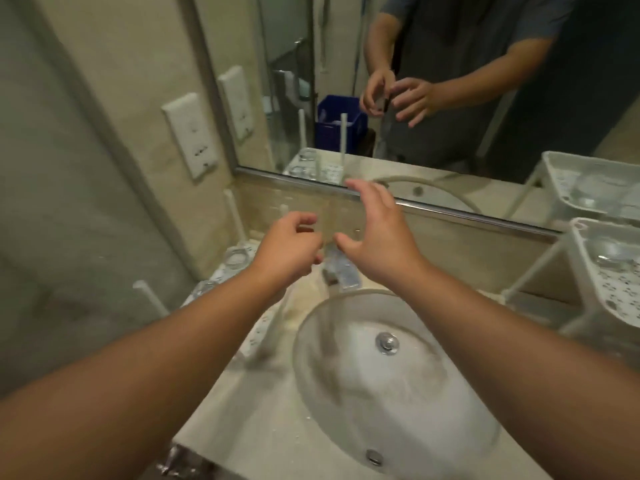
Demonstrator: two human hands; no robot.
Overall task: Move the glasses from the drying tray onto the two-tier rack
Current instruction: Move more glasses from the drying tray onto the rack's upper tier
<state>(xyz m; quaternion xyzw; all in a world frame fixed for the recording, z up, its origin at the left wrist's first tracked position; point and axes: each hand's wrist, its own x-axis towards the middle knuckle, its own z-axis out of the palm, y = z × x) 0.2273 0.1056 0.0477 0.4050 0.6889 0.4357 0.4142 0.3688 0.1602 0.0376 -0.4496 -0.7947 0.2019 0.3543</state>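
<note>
We take the sink (346, 393) as our landmark. Above its far rim, in front of the tap (341, 271), both hands are raised around a clear glass (327, 220) that is blurred and hard to make out against the mirror (450, 98). Our left hand (289, 245) curls its fingers and thumb about the glass's left side and seems to be gripping it. Our right hand (375, 230) is spread, thumb and fingers straight, just beside the glass on the other side; we cannot tell whether it touches.

Left of the sink stands the drying tray (221, 282) with white posts, and at least two more glasses (238, 256) rest on it. Right of the sink is the two-tier rack (602, 271), its white perforated shelves already holding a glass or so on the upper tier.

We judge the glass to be light, rigid and brittle, and probably wet, so slippery in bare fingers. A knock against the tap, the stone tabletop (242, 420) or the rack's frame could chip it. The safest hold, in our view, is around the lower wall with the fingers wrapped well round, the other palm ready beneath the base, carrying it upright across the sink and setting it down gently on a free part of a shelf, apart from the glass already there.
</note>
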